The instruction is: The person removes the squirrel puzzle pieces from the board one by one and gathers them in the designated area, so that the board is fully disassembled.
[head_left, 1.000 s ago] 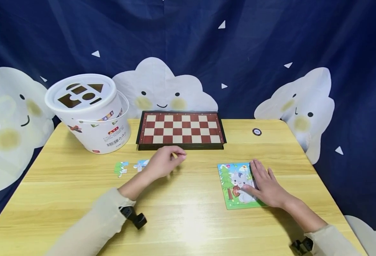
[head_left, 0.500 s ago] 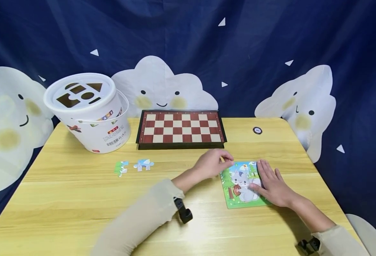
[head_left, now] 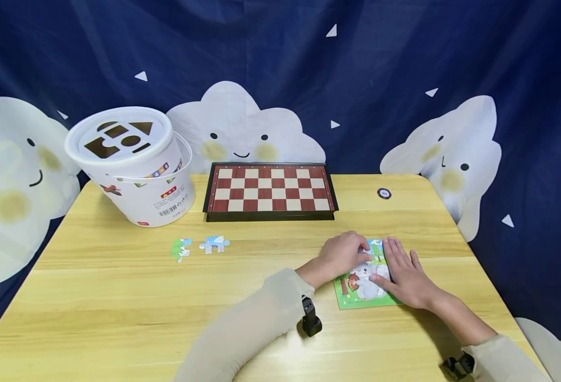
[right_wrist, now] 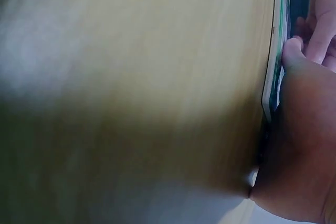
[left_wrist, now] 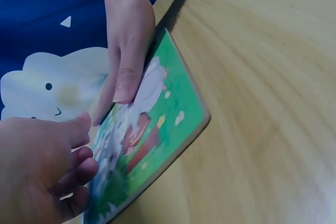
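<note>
A square picture puzzle [head_left: 366, 294] with a grey cartoon animal on green lies on the right of the table. My right hand [head_left: 411, 281] rests over its right side, fingers straight and thumb on the picture. Over the puzzle's upper left part is my left hand [head_left: 342, 254], its fingers loosely bent. In the left wrist view, nothing shows between the thumb and fingers of the left hand [left_wrist: 47, 166]; whether its fingertips touch the picture is hard to tell. Two loose puzzle pieces, a green one [head_left: 178, 248] and a blue one [head_left: 215, 244], lie at the left.
A white bucket [head_left: 141, 196] with shaped holes in its lid stands at the back left. Beside it a red and white chessboard [head_left: 270, 191] sits near the back edge. One small round dark disc [head_left: 383, 193] lies at the back right. Behind hangs a blue cloud-print curtain [head_left: 280, 48].
My left hand has moved right, from above the middle of the table to over the puzzle's upper left part. The right hand stays on the puzzle, which has shifted slightly right.
</note>
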Motion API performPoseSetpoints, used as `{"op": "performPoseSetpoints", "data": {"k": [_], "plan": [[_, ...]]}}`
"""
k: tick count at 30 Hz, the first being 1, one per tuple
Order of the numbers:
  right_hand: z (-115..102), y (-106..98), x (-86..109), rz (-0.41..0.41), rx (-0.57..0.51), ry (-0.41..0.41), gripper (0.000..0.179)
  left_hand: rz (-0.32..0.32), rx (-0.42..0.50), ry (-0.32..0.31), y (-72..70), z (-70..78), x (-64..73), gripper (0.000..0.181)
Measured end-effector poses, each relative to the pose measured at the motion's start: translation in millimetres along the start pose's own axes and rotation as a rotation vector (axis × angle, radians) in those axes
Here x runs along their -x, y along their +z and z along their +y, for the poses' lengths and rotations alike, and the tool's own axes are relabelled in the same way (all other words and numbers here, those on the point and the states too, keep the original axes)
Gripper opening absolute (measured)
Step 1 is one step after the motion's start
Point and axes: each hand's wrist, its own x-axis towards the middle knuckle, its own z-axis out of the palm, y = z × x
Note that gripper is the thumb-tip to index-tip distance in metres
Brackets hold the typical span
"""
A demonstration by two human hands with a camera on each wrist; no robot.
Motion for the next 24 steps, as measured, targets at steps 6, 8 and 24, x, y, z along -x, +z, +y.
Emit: {"op": "performPoseSetpoints", "data": {"k": [6, 8, 24], "plan": [[-1.2, -2.1, -2.0, -0.032, 0.018, 0.017, 0.094, 0.008, 0.024, -0.067, 10.7, 3.0, -3.0, 0.021], [-0.9, -1.5, -2.0, -0.026, 0.02, 0.013, 0.093, 0.021, 0.013, -0.074, 13.1, 3.8, -3.6, 0.021], [-1.4, -0.4, -1.0, -0.017, 0.011, 0.018, 0.094, 0.009, -0.036, -0.13, 18.9, 11.2, -5.6, 0.017]]}}
